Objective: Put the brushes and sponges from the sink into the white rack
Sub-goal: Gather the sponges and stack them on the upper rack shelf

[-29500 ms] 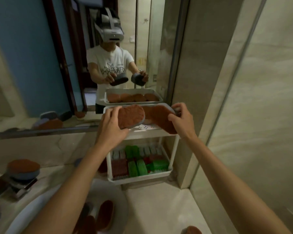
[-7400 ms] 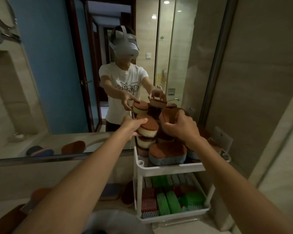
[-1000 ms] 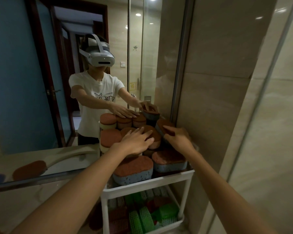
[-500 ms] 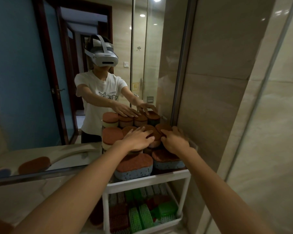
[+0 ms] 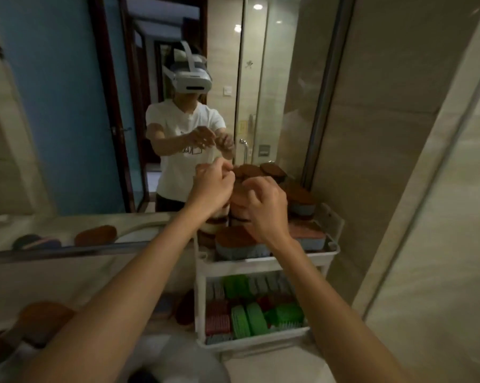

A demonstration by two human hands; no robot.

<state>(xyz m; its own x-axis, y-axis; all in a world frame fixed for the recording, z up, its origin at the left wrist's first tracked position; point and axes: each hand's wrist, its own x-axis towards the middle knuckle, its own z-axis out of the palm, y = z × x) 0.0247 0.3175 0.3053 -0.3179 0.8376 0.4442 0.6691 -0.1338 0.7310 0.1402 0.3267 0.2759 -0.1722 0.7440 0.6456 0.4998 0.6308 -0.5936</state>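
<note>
The white rack stands on the counter against the mirror. Its top tier is piled with brown-topped sponges, some blue-sided, others cream-sided, stacked several high up to the top sponge. The lower tier holds green and red brushes packed on edge. My left hand and my right hand hover side by side in front of the upper part of the stack. Their fingers are loosely curled and hold nothing. They hide the middle of the pile.
The sink basin curves along the bottom edge. Brown sponges lie on the counter at the left and beside the rack's foot. A mirror fills the wall behind; a glass partition and tiled wall close the right side.
Both hands have lifted off the sponge pile and drawn back toward me, fingers curling in. The pile stays in place on the top tier.
</note>
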